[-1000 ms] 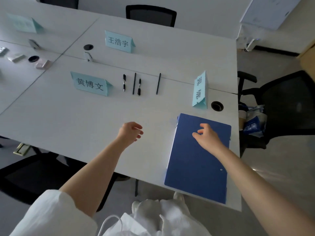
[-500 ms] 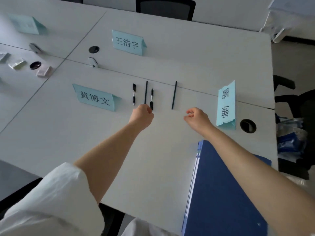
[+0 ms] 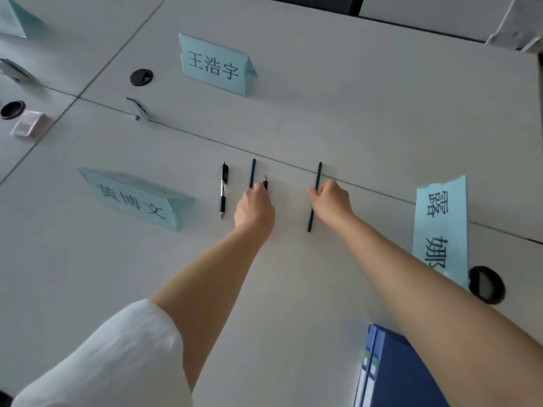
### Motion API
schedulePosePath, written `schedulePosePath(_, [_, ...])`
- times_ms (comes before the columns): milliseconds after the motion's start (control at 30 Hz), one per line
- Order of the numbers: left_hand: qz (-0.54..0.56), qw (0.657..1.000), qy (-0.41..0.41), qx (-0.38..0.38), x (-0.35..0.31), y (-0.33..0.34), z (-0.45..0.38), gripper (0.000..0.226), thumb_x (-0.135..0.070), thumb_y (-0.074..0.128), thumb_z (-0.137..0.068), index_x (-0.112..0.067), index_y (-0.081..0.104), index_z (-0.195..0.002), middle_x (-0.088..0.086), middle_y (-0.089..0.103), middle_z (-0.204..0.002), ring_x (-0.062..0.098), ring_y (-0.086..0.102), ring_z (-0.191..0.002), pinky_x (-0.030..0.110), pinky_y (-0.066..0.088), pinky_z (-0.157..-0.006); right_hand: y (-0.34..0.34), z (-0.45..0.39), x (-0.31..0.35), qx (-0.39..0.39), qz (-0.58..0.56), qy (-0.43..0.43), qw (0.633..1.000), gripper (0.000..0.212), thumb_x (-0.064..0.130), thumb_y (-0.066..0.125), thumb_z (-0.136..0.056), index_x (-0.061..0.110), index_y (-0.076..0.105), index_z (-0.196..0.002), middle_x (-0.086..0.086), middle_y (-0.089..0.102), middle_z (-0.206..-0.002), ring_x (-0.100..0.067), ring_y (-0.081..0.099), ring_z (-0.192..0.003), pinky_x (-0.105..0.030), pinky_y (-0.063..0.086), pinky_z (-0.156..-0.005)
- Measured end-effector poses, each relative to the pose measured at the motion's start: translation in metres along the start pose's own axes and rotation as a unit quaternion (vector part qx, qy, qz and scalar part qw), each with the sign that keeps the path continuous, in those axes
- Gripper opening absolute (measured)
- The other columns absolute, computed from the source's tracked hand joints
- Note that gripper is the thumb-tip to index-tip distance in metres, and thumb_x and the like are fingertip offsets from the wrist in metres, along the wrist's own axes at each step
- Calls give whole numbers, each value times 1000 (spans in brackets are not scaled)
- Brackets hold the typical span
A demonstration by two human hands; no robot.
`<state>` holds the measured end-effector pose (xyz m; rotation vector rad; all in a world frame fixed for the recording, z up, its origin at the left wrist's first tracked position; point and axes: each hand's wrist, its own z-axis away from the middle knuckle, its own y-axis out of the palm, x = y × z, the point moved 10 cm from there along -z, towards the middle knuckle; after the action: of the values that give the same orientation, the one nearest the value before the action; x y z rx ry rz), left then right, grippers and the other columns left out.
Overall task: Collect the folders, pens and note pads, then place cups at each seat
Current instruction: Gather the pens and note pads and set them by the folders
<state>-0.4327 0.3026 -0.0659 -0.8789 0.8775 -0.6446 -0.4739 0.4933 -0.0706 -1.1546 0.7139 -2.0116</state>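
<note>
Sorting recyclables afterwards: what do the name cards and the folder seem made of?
Name cards: likely pale blue matte paper or thin card, folded into tents; one has a torn edge. Blue folder: probably plastic or coated board, smooth with slight sheen; unclear which.

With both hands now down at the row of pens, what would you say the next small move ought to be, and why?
Probably close the fingers and lift. The right hand is curled at the rightmost pencil, and the left hand is over the second pen beside the other pencil, yet all still lie on the table. The clip pen stays untouched for afterwards.
</note>
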Motion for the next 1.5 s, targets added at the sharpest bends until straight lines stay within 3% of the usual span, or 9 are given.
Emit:
schedulePosePath(267, [6,1000,14,18,9,12,-14,17,-1,49,-88,-7,54,-103,14,61,-107,36,59,-94,36,40,-66,20,-16,5,-24,121,64,990,34,15,46,-96,5,37,-127,-18,54,-127,-38,55,-115,-41,46,-87])
schedulePosePath(367, [51,998,15,22,14,7,-12,17,-8,54,-84,-6,57,-100,12,61,-101,34,58,-87,33,42,-63,21,-17,7,-33,149,58,987,31,17,47,-95,4,44,-122,-17,56,-124,-37,56,-113,-40,47,-85])
schedulePosePath(500, [116,993,-18,-6,43,-16,-16,16,-12,51,-87,-3,50,-100,15,58,-100,36,54,-90,34,39,-68,31,-13,27,-1,63,33,997,33,28,55,-87,0,59,-105,-18,66,-107,-37,64,-99,-33,48,-72])
schedulePosePath(633, [204,970,-115,-60,86,-41,-31,13,-8,39,-92,-3,46,-101,25,56,-113,38,52,-98,37,39,-76,60,-5,50,61,-94,57,992,32,22,44,-88,-2,54,-107,-18,62,-107,-37,65,-87,-43,60,-65])
schedulePosePath(733, [217,962,-154,-63,106,-43,-44,8,-11,43,-93,-6,43,-99,22,55,-115,38,54,-100,39,44,-80,76,-4,67,74,-81,42,993,31,19,40,-92,-2,48,-114,-22,56,-118,-37,58,-95,-47,54,-84])
schedulePosePath(900, [196,967,-162,-27,109,-32,-54,32,-22,57,-90,0,52,-113,19,58,-116,38,57,-106,45,51,-89,102,-6,87,80,-46,1,996,32,30,50,-92,3,54,-110,-17,62,-112,-35,61,-97,-30,43,-70])
schedulePosePath(1100, [167,975,-142,-25,106,-26,-56,22,-21,59,-90,0,59,-96,20,65,-104,36,58,-92,33,44,-72,119,2,100,57,32,-26,997,51,49,61,-85,5,54,-111,-13,62,-113,-34,62,-102,-36,48,-76])
schedulePosePath(1333, [139,978,-157,-8,121,-27,-34,20,-18,54,-89,0,60,-85,17,59,-85,36,60,-82,31,40,-63,124,16,108,49,112,-41,992,37,28,57,-89,4,52,-116,-13,61,-117,-34,61,-107,-37,50,-81])
schedulePosePath(1500, [164,978,-125,17,118,-37,-7,23,-28,49,-92,-6,50,-84,6,52,-74,25,50,-65,29,36,-53,114,35,90,64,35,-17,997,24,29,50,-88,7,57,-90,-14,64,-93,-34,60,-84,-28,40,-65])
